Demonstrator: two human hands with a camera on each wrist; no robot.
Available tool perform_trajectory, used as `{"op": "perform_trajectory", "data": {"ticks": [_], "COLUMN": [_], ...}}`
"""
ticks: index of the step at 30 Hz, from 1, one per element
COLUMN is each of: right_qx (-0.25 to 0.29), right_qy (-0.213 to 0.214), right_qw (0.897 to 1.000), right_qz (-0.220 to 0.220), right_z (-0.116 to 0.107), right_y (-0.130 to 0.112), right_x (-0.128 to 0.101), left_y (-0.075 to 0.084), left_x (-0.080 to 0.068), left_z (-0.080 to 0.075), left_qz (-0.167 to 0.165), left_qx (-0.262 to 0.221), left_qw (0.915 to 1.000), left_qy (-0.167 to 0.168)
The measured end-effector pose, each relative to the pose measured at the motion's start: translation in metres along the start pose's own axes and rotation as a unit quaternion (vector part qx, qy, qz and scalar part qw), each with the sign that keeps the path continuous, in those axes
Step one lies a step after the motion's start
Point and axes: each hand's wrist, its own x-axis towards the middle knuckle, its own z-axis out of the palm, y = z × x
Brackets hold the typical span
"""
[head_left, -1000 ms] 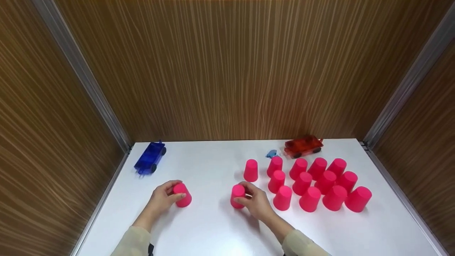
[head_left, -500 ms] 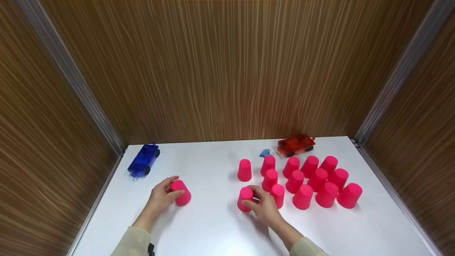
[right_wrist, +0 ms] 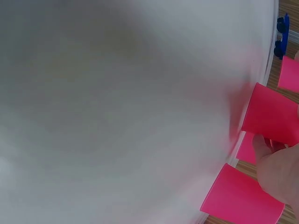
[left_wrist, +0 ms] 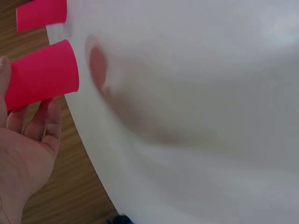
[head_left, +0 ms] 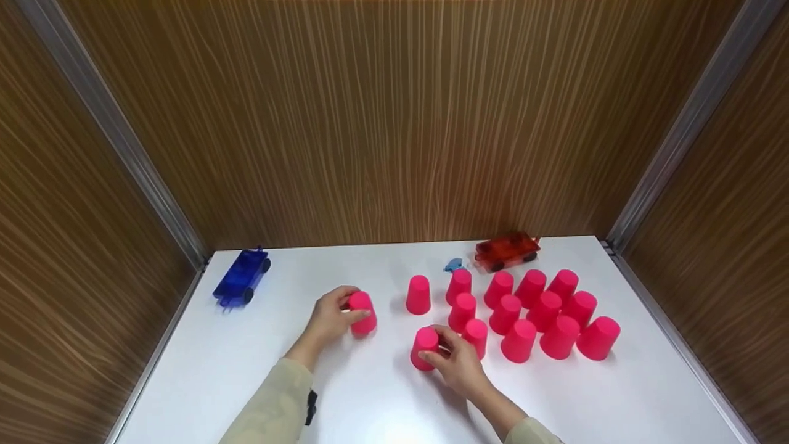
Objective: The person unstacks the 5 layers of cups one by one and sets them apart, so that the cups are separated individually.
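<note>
Left hand [head_left: 330,317] grasps lone cup [head_left: 362,312] | right hand [head_left: 459,364] grasps front cup [head_left: 425,348] | slide upright toward cluster [head_left: 542,311] at 3 o'clock, rims flat on table [head_left: 246,370].

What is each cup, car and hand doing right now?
Left hand: grips a cup, upside down on the table.
Right hand: grips another cup, upside down.
Other cups: upside down, clustered.
Blue car: on its wheels.
Red car: on its wheels.
</note>
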Motion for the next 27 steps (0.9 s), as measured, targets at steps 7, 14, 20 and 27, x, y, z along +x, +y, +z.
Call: {"op": "perform_trajectory", "data": {"ticks": [7, 14, 20, 27], "right_qx": [0.002, -0.006, -0.009, -0.002], "right_qy": [0.002, 0.006, 0.004, -0.01], "right_qw": [1.0, 1.0, 1.0, 1.0], "right_qz": [0.007, 0.001, -0.005, -0.013], "right_z": [0.0, 0.0, 0.003, 0.003], "right_y": [0.0, 0.001, 0.0, 0.0], "right_x": [-0.003, -0.007, -0.006, 0.002], "left_y": [0.006, 0.0, -0.002, 0.0], "left_x": [0.007, 0.008, 0.006, -0.001], "left_z": [0.032, 0.052, 0.052, 0.029], "left_qz": [-0.003, 0.008, 0.007, 0.008], "left_qx": [0.005, -0.004, 0.013, 0.044], "left_qw": [0.9997, 0.9997, 0.9998, 0.9987], "left_qy": [-0.024, -0.023, -0.011, 0.023]}}
